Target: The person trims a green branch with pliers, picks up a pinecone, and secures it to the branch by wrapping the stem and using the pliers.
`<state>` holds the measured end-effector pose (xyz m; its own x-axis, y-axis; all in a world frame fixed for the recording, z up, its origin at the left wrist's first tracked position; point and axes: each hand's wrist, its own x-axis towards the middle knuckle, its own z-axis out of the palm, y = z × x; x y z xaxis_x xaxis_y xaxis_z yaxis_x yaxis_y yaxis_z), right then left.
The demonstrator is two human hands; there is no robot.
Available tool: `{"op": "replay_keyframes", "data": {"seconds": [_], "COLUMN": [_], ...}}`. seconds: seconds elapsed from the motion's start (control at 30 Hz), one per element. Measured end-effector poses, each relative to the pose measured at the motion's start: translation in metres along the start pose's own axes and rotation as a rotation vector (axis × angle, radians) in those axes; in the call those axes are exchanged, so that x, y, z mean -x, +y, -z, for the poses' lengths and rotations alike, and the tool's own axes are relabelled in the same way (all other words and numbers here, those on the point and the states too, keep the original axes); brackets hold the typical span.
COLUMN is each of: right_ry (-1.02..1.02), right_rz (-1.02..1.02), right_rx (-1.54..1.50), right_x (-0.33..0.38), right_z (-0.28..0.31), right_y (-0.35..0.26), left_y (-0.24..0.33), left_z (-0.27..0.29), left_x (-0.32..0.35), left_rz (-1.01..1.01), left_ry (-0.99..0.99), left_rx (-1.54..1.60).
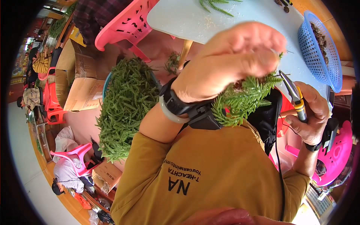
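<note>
- Greenery (245, 99), a loose bunch of needle-leaved sprigs, is being held up by the left hand (243, 52); its fingers are being curled over the bunch, the thumb is being laid across, and the exact pinch is being masked by blur.
- Pliers (294, 93) are being gripped by the right hand (314, 107), the fingers being wrapped around the handles; the tips are being aimed just beside the bunch's brownish end, but whether contact is being made cannot be told.
- Apparently, that end is being worked with the pliers while the bunch is being steadied.
- For the next move, a firm hold and a clear line to the stem are being called for, the left fingers being kept off the tips.
- Beyond, stray sprigs (217, 6) and a blue basket (312, 62) of brown matter are being supported by the tabletop (258, 11).
- Farther left, heaped sprigs (127, 108) are being kept beside a cardboard box (84, 95).
- At far left, red stools (52, 93) are being seen near people (68, 174).
</note>
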<state>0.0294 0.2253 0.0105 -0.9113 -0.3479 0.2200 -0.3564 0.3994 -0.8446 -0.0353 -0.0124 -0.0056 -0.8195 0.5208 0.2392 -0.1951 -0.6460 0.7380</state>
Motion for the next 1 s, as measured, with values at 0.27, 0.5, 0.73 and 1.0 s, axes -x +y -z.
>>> {"op": "replay_keyframes", "data": {"seconds": [0.27,0.5,0.73,1.0], "right_ry": [-0.026,0.141,0.193,0.236], "right_rz": [0.116,-0.072,-0.223,-0.226], "right_rx": [0.128,-0.058,-0.222,-0.210], "right_x": [0.000,0.008,0.016,0.020], "right_z": [-0.001,-0.019,-0.032,-0.026], "right_y": [-0.002,-0.001,-0.008,0.002], "left_y": [0.006,-0.007,-0.019,-0.014], "left_z": [0.009,0.004,0.011,0.001], "left_x": [0.007,0.005,-0.007,0.000], "left_rz": [0.105,-0.339,-1.330,-0.936], "left_ry": [-0.145,0.103,0.228,0.175], "left_rx": [-0.108,-0.689,-1.504,-1.392]}}
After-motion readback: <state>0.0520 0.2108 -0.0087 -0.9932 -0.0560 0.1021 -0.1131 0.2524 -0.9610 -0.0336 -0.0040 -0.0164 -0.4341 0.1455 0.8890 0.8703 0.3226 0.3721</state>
